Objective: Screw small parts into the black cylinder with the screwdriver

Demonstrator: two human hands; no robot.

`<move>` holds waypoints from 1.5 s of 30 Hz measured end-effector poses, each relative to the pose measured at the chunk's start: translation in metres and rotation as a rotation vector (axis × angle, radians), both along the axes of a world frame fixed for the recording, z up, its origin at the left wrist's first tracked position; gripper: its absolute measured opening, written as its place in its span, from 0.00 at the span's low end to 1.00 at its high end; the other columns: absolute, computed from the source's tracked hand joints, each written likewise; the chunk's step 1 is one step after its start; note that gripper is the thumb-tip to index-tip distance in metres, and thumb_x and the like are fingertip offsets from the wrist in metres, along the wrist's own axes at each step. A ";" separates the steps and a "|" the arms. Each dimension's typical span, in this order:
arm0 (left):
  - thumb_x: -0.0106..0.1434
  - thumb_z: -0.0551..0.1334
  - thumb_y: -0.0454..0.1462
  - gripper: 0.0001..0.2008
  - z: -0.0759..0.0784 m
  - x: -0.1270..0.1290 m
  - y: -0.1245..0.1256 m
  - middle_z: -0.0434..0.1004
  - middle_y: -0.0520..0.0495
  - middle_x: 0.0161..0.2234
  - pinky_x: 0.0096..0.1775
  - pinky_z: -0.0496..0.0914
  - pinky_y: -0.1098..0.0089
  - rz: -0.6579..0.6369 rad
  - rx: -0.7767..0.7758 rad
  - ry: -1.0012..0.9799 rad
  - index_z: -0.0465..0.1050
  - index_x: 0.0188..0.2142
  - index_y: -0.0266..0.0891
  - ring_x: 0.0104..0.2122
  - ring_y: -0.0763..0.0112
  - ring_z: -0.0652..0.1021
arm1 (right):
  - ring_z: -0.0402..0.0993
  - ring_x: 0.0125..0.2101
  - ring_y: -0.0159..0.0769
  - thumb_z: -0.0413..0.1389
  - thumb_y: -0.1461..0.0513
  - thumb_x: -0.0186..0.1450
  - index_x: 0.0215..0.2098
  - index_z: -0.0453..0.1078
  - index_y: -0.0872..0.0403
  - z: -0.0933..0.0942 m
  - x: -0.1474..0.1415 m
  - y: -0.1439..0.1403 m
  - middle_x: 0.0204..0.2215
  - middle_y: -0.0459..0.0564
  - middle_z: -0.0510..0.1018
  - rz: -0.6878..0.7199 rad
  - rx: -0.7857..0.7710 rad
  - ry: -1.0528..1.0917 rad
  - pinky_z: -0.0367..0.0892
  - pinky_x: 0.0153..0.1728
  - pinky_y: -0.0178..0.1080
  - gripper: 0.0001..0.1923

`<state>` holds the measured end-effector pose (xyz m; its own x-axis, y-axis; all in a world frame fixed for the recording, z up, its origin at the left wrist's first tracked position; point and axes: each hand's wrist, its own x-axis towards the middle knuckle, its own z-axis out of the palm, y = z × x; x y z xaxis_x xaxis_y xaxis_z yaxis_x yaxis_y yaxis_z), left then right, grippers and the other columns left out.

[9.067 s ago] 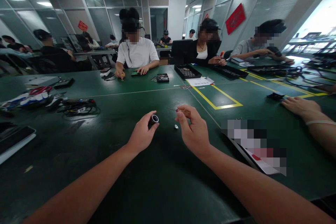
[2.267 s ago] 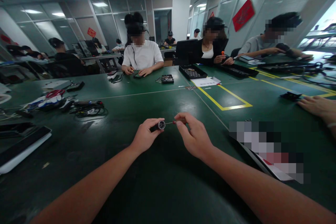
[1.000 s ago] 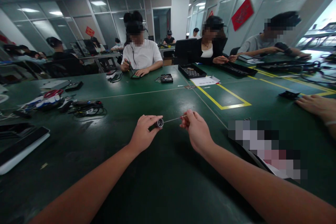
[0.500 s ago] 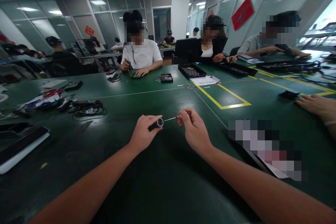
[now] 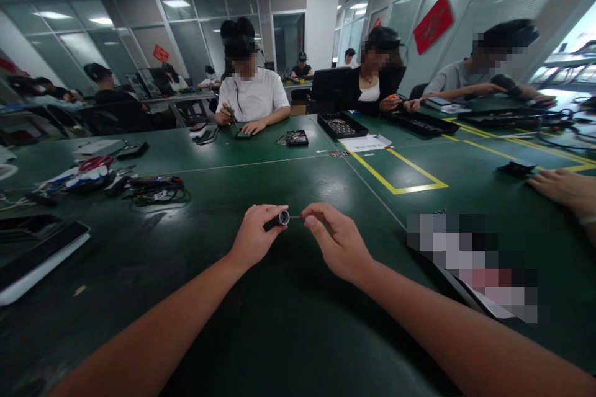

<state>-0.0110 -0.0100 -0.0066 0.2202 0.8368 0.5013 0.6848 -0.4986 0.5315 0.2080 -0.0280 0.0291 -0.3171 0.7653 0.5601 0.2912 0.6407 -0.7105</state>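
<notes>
Left hand [image 5: 254, 237] grips tube [image 5: 284, 218], mostly hidden, rim facing camera; right hand [image 5: 336, 239] pinches screwdriver [image 5: 295, 218], handle mostly covered, shaft leftward.

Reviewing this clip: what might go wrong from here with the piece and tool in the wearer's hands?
1. The thin-shafted tool points at the rim of the dark cylinder, so a slip could jab the left hand, whose thumb and fingers grip right beside it.
2. That finger-and-thumb grip has no visible brace, so the cylinder may twist if the right hand pushes, or drop to the green table.
</notes>
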 end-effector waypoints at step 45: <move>0.61 0.70 0.31 0.22 -0.001 0.001 -0.002 0.80 0.48 0.49 0.58 0.64 0.47 0.027 0.008 0.012 0.76 0.54 0.50 0.49 0.58 0.76 | 0.67 0.22 0.34 0.47 0.46 0.72 0.34 0.74 0.52 -0.005 -0.003 0.016 0.22 0.45 0.72 -0.233 -0.417 0.260 0.62 0.26 0.39 0.23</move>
